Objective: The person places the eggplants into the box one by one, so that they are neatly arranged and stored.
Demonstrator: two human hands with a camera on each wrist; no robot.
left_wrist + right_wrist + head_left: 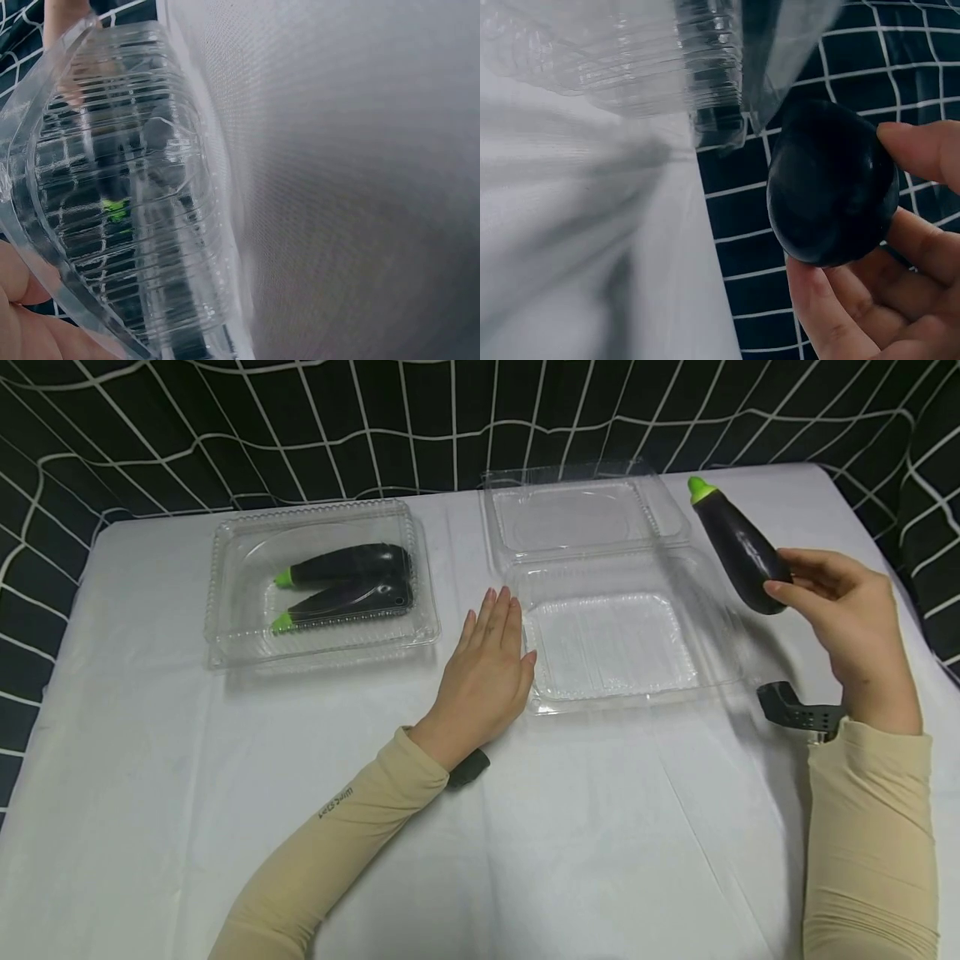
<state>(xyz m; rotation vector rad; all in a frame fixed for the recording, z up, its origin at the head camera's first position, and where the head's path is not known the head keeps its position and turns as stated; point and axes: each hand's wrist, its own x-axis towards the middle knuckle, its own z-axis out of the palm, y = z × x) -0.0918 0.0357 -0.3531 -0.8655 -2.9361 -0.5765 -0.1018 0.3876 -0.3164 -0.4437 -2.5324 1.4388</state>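
Observation:
My right hand point(858, 618) pinches a dark purple eggplant point(738, 552) by its rounded end, with thumb and fingers on opposite sides. Its bright green stem end points up and to the left, beside an opened clear plastic clamshell container point(607, 693). In the right wrist view the eggplant's blunt end point(832, 187) faces the camera. With fingers straight, my left hand point(483, 672) touches the left edge of that container. The left wrist view shows the container's ribbed wall point(127, 172) close up and fingers point(37, 330) at its rim.
A second clear container point(247, 647), its lid down, holds two eggplants point(348, 564) at the left. The open container's lid point(570, 518) lies back toward a dark cloth with white grid lines point(420, 427). White cloth point(562, 852) covers the table.

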